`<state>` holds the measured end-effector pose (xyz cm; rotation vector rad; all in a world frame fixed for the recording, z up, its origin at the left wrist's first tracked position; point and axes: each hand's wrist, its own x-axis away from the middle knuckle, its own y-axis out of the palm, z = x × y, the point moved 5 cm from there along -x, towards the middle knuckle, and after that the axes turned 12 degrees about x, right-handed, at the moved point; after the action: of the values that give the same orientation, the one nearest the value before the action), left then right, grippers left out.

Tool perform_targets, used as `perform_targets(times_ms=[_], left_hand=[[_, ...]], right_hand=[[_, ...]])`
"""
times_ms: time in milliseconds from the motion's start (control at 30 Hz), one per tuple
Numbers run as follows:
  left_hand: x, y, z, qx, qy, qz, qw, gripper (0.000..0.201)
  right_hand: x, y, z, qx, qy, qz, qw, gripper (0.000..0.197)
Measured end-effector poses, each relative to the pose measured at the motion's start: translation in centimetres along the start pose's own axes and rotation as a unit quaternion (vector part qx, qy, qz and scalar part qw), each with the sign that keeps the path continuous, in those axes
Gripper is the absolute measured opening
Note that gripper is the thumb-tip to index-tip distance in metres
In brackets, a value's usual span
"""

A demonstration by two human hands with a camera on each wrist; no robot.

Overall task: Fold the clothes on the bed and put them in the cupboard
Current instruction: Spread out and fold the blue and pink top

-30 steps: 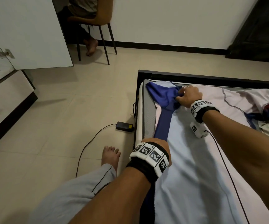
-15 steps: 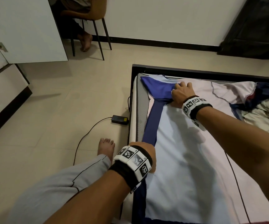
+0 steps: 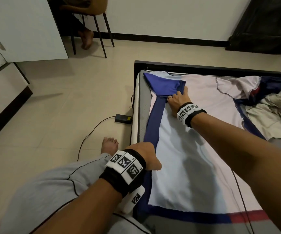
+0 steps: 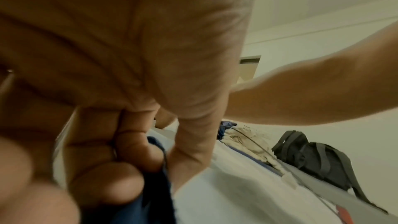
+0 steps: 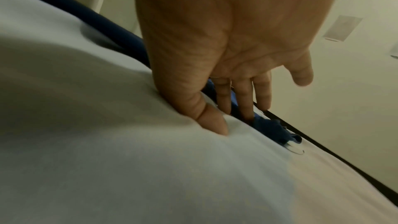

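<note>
The left hand (image 3: 141,153) pinches the shirt's (image 3: 183,166) blue side edge; the right hand (image 3: 178,100), fingers straight, presses its blue sleeve (image 3: 161,84) flat.

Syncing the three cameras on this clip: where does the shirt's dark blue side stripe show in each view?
Head: the dark blue side stripe runs along the bed's left edge, from the right hand down to the left hand.
Left wrist: bottom centre, pinched in the left hand's grip.
Right wrist: top left, slanting down behind the palm.
Shared landmark: the pale blue shirt panel beside the stripe.
</note>
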<state>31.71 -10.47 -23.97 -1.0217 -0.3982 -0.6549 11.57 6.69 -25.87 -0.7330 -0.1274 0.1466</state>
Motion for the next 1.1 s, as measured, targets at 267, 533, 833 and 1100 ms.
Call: perform_targets(times_ms=[267, 533, 833, 1100], left_hand=[[0.8, 1.7, 2.1, 0.051, 0.077, 0.008, 0.996, 0.029], [0.7, 3.8, 4.6, 0.018, 0.154, -0.005, 0.988, 0.032], [0.7, 6.1, 5.8, 0.004, 0.229, -0.082, 0.970, 0.076], [0.6, 3.1, 2.9, -0.113, 0.044, -0.022, 0.992, 0.068]], right_hand=[[1.7, 0.8, -0.1, -0.433, 0.071, -0.024, 0.898, 0.056], [0.5, 0.1, -1.0, -0.513, 0.039, -0.106, 0.851, 0.036], [0.6, 2.2, 1.2, -0.503, 0.085, -0.089, 0.856, 0.020], [3.8, 1.4, 0.9, -0.522, 0.018, -0.119, 0.844, 0.049]])
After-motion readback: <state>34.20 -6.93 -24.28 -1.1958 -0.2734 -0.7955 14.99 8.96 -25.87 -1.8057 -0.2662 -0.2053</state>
